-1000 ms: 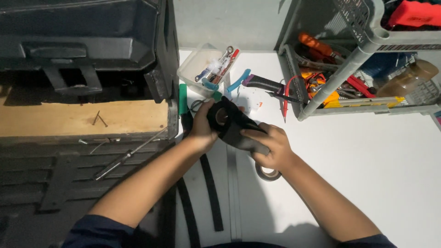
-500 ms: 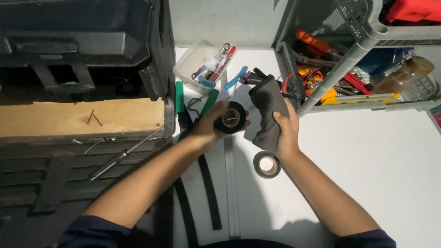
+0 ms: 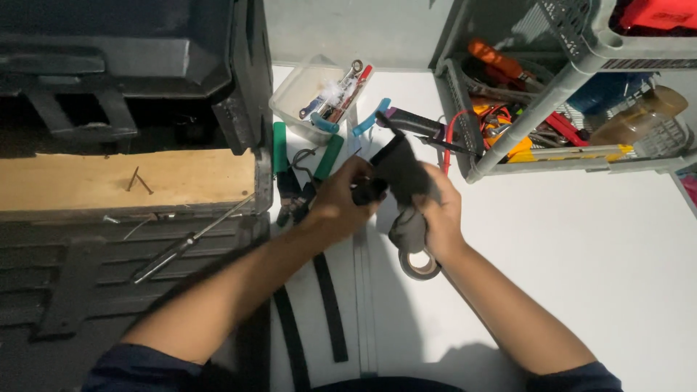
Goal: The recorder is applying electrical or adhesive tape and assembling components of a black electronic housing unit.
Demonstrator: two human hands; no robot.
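Observation:
My left hand (image 3: 340,201) grips a black roll of tape (image 3: 369,191), now turned edge-on so its hole is hidden. My right hand (image 3: 438,212) clutches a dark grey cloth (image 3: 404,178) pressed against the roll; the cloth's lower end hangs bunched below my fingers. Both hands meet above the white tabletop (image 3: 581,254). A second roll of tape (image 3: 420,264) lies flat on the table just below my right hand.
Two black strips (image 3: 330,305) lie on the table near me. Green-handled pliers (image 3: 305,167), a clear tray of small tools (image 3: 319,98) and blue-handled cutters (image 3: 367,120) sit behind. A grey rack of tools (image 3: 552,94) stands right; a wooden plank (image 3: 123,181) and screwdriver (image 3: 181,243) left.
The cloth came down from upright and now meets the roll. My left hand turned the roll edge-on. Both hands drew together.

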